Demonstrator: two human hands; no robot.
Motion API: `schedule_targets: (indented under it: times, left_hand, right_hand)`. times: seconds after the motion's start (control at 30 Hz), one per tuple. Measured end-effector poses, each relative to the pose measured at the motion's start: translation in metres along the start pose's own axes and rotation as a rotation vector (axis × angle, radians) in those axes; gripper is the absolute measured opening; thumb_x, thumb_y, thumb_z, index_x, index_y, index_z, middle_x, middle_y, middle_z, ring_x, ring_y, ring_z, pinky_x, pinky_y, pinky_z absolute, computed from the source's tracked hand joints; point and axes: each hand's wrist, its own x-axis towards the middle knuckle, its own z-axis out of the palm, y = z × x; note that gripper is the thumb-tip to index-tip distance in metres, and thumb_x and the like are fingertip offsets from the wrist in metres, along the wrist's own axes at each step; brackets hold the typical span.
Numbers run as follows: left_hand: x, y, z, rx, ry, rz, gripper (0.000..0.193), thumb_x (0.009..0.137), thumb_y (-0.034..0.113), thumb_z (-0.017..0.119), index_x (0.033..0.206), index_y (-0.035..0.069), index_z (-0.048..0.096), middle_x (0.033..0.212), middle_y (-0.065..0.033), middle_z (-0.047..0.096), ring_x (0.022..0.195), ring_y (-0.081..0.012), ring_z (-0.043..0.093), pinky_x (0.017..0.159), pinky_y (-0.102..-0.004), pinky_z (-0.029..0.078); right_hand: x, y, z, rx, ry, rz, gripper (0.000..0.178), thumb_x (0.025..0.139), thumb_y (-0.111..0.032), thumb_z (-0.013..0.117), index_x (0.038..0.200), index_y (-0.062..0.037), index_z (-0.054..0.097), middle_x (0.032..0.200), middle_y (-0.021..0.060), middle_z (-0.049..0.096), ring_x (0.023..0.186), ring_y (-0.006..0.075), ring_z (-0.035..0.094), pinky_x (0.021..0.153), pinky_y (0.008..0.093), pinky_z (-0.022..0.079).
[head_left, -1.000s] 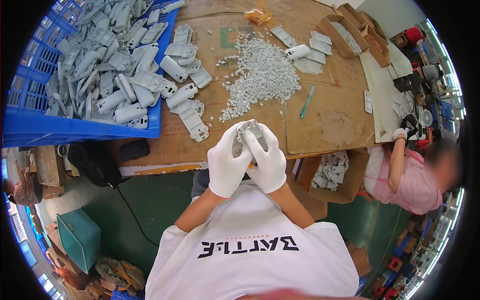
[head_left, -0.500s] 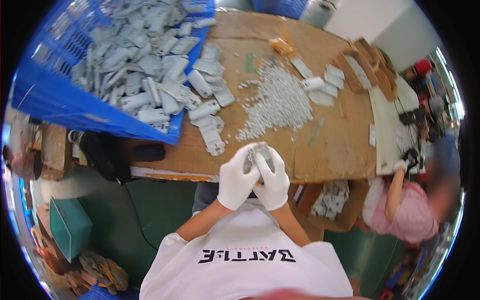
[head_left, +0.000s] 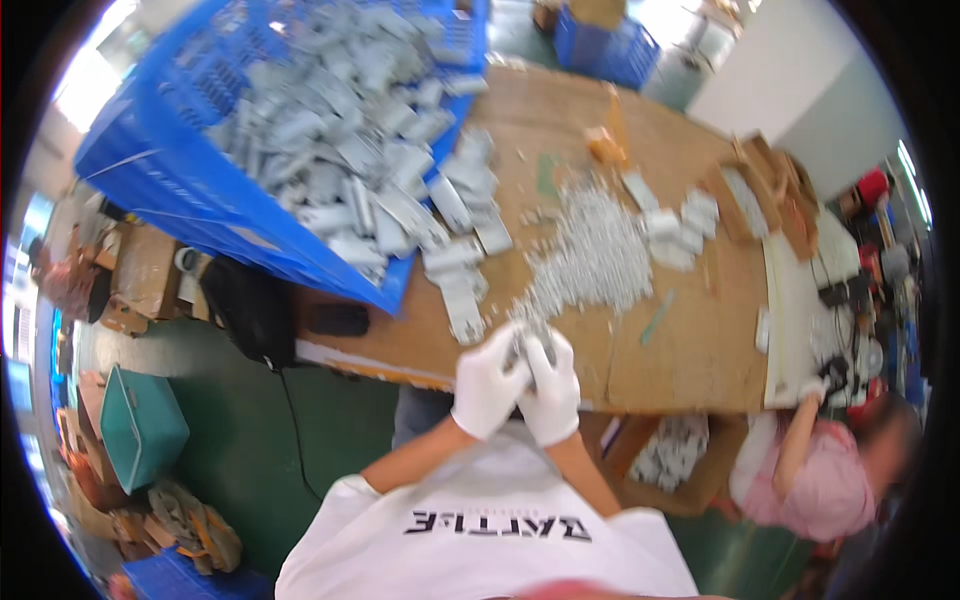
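Brown cardboard-topped surface (head_left: 710,375) spans the middle of the view, its near edge in front of the person. Blue slatted crate (head_left: 235,225) at its left, tipped in view, heaped with pale grey plastic housings (head_left: 335,115); a few more housings (head_left: 460,300) lie loose on the surface just beside the crate's right edge. Co-worker in pink (head_left: 815,495) at far right, one gloved hand near a dark object, details too small to tell. Cardboard box (head_left: 730,455) below the near edge, right of the person, grey parts inside. Teal bin (head_left: 145,430) on the floor at left; black bag (head_left: 250,310) nearer, by the surface's left end. Broad heap of small shiny pieces (head_left: 595,250) spread mid-surface, beyond the hands. Both hands in white gloves, brought together over the near edge: left hand (head_left: 490,385) and right hand (head_left: 550,395) have fingers curled inward, closed about one small pale grey part (head_left: 535,335) held between them at the fingertips. Part lies just short of the heap; blur hides its finer shape. Orange bag (head_left: 606,146) at the heap's far side. Slim greenish pen (head_left: 657,318) right of the heap, lying slantwise.
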Motion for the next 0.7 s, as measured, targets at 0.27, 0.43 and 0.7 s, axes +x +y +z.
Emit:
schedule_targets:
  times: [0.27, 0.43, 0.7]
  left_hand:
    - [0.010, 0.017, 0.003, -0.171, -0.121, -0.214, 0.036, 0.089, -0.001, 0.064, 0.125, -0.003, 0.061, 0.112, -0.0099, 0.070, 0.103, -0.0125, 0.067, 0.087, -0.0275, 0.055]
    - [0.006, 0.019, 0.011, -0.178, -0.164, -0.238, 0.036, 0.089, -0.001, 0.064, 0.125, -0.003, 0.061, 0.112, -0.0102, 0.070, 0.104, -0.0126, 0.066, 0.090, -0.0290, 0.055]
    - [0.015, 0.000, 0.000, -0.117, -0.267, -0.064, 0.049, 0.087, -0.007, 0.059, 0.135, -0.002, 0.055, 0.130, -0.0157, 0.061, 0.118, -0.0221, 0.063, 0.090, -0.0317, 0.056]
  right_hand:
    - [0.001, 0.006, 0.000, 0.005, 0.121, 0.000, 0.054, 0.069, -0.013, 0.081, 0.117, -0.0132, 0.055, 0.132, 0.0169, 0.055, 0.092, 0.0311, 0.069, 0.068, 0.0368, 0.059]
    - [-0.005, 0.005, -0.011, -0.053, 0.117, 0.034, 0.054, 0.070, -0.015, 0.081, 0.118, -0.0127, 0.055, 0.131, 0.0166, 0.056, 0.095, 0.0314, 0.068, 0.072, 0.0376, 0.059]
    - [0.010, 0.069, -0.069, -0.281, 0.145, 0.274, 0.041, 0.073, -0.013, 0.069, 0.111, -0.0088, 0.055, 0.114, 0.0167, 0.056, 0.102, 0.0368, 0.059, 0.086, 0.0461, 0.051]
